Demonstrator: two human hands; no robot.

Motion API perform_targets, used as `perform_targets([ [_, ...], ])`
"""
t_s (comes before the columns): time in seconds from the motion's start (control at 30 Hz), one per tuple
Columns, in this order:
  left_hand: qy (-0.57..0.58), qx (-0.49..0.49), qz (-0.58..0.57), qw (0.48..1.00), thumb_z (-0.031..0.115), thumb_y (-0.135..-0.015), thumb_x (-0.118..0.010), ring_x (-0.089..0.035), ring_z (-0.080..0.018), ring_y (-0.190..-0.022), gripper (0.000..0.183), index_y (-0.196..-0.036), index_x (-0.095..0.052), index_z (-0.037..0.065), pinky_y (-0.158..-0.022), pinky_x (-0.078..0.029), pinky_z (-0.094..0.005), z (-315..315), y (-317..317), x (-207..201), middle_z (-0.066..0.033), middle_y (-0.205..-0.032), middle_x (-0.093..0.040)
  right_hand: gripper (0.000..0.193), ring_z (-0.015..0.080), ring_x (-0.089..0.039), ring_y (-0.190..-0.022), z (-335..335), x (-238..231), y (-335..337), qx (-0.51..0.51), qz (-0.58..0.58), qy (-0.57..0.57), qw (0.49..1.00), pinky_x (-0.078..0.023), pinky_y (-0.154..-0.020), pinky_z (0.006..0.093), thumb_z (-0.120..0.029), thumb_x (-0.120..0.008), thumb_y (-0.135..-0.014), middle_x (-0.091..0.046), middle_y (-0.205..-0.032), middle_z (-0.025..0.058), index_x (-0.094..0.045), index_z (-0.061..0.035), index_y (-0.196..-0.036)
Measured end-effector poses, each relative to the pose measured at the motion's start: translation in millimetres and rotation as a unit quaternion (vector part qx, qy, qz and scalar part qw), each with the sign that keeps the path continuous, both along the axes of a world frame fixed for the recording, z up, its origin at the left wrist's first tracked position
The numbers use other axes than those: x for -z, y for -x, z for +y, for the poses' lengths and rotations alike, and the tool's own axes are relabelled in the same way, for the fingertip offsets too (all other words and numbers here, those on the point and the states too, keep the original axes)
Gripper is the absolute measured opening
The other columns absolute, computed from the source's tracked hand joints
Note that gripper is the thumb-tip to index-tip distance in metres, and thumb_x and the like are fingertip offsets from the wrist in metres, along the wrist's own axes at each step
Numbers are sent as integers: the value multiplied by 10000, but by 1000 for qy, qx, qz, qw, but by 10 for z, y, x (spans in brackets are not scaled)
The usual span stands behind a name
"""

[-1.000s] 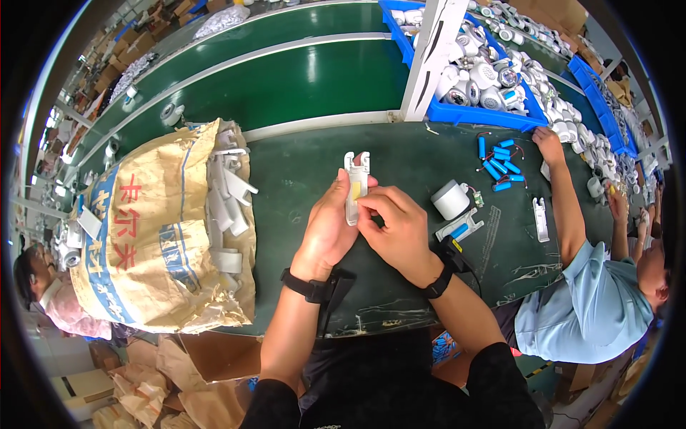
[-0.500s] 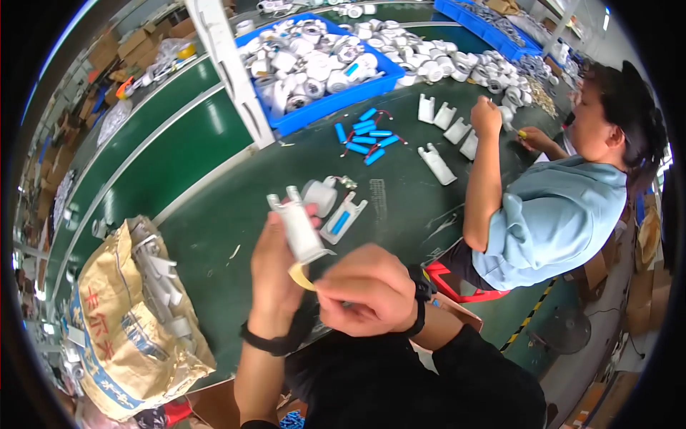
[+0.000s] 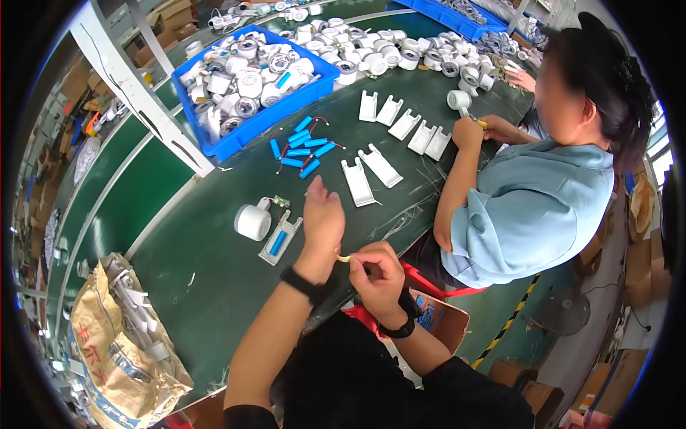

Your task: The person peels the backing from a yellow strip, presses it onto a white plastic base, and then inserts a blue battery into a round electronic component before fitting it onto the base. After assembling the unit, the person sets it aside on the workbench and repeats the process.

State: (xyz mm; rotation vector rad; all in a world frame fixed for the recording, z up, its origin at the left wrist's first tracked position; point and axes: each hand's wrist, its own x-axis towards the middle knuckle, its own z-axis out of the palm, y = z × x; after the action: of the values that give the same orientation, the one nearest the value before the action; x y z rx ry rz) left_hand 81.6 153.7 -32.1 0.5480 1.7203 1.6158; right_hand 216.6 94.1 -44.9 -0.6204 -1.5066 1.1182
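My left hand [image 3: 324, 218] is stretched over the table with its fingers apart and nothing visible in them; its far side is hidden. Between the fingertips of my right hand [image 3: 377, 279] is a short yellow strip [image 3: 344, 259], its other end by the heel of my left hand. Two white plastic casings [image 3: 358, 183] lie side by side just right of my left hand. To its left rest a casing with a blue battery [image 3: 278, 243] in it and a round white lamp head [image 3: 253, 222] wired to a small circuit board [image 3: 281, 201]. Beyond my fingertips, several blue wired batteries [image 3: 300, 143] lie loosely together.
A blue crate [image 3: 246, 132] of white lamp heads stands at the back left beside a white post [image 3: 136, 86]. More lamp heads [image 3: 379, 58] are heaped behind. A co-worker [image 3: 529, 207] sits at the right, near a row of casings [image 3: 405, 124]. A sack [image 3: 96, 336] of white parts is at lower left.
The white casing that was in my left hand now lies on the table beside another. My left hand has moved away from it, and my right hand still pinches the yellow strip. The view has shifted right.
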Motion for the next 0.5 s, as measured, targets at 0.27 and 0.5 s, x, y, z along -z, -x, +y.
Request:
perform_targets([
  [0.27,-80,101,122,984,13,-898,-746,-656,-150,-878,441,-1328,-657,45,-789,-534,-278,-2092,273,-573,-47,-997,-645,47,117,-597,-680,-477,-267,316,-309,116,351,877,-500,-575,244,21,-649,-969,-604,-970,69,-655,12,-1015],
  [0.5,33,-125,460,879,-63,-922,-679,-647,-199,-788,215,-1102,-740,38,-698,-549,-305,-4017,14,-476,-94,-933,-670,109,172,-666,-804,-1235,-587,748,-432,-142,16,890,-529,-689,272,4,-683,-915,-695,-972,99,-753,-7,-998],
])
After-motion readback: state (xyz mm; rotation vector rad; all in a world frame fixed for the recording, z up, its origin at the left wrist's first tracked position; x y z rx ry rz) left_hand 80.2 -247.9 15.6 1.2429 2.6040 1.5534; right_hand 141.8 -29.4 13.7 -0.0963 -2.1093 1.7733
